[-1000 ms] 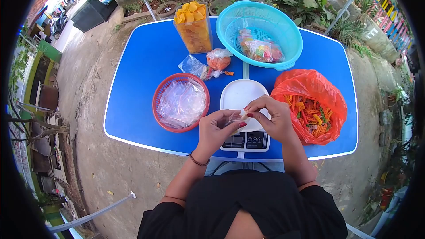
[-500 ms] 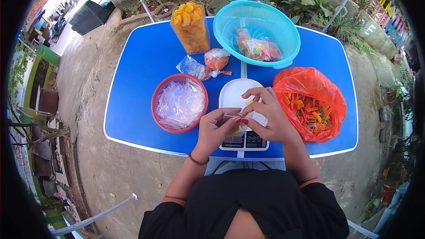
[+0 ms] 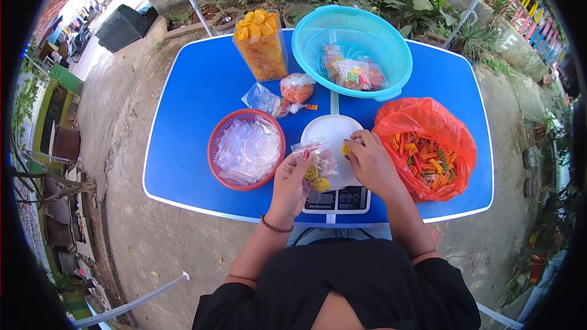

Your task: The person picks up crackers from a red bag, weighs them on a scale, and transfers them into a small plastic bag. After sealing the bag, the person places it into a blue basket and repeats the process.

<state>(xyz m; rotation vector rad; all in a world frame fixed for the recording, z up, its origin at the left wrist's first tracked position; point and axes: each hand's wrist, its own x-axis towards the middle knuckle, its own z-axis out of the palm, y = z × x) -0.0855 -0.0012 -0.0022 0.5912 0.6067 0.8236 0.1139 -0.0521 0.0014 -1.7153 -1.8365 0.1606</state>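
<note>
- Red basket [image 3: 247, 187], left: wide and open, apparently keeping loose clear bags together within reach.
- Left hand [image 3: 288, 188]: fingers pinch clear packet [image 3: 328, 166] by its left side, seemingly leaving its right side free.
- White scale [image 3: 315, 127], centre: beneath packet.
- Right hand [image 3: 374, 168]: fingers closed on yellow piece [image 3: 347, 149].
- Red bag [image 3: 422, 116], right: mouth open, seemingly for access.

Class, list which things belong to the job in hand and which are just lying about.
Likely the job:
small clear bag of yellow snacks, left hand
yellow piece, right hand
white plastic scale
round red basket of clear bags
turquoise basket of filled bags
open red bag of colourful snacks

Probably lying about:
bundled clear bag, orange contents
black container
</note>
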